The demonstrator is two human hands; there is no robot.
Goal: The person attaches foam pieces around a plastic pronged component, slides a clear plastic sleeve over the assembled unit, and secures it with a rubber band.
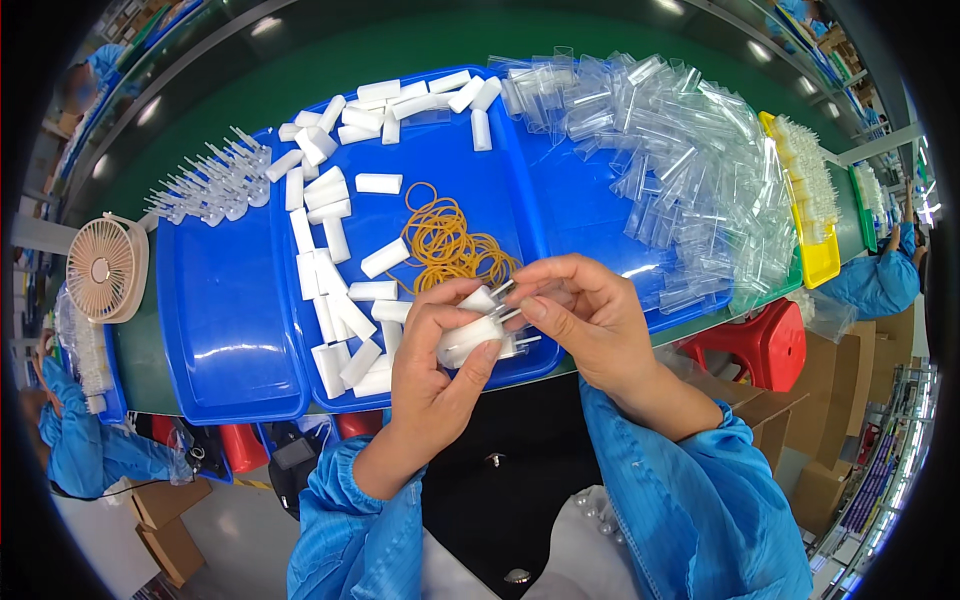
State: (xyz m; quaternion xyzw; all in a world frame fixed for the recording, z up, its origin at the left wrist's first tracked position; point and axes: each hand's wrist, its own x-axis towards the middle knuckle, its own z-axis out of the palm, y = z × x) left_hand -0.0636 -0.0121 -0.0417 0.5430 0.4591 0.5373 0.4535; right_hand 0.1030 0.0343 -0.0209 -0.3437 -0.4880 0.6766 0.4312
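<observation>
White, smooth pieces (465,342) are clamped in the left hand (428,372) above the near edge of the middle blue tray (450,165). The right hand (605,335) curls at their thin stems (509,314); whether it grips them I cannot tell. Within that tray lie looped tan rubber bands (445,245) and matte white blocks (383,258). To its right heap glossy clear plastic sleeves (690,170); to its left stand spiky white parts (225,185).

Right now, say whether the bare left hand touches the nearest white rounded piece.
Touching: head view shows the left hand holding the white rounded piece, thumb against it.
</observation>
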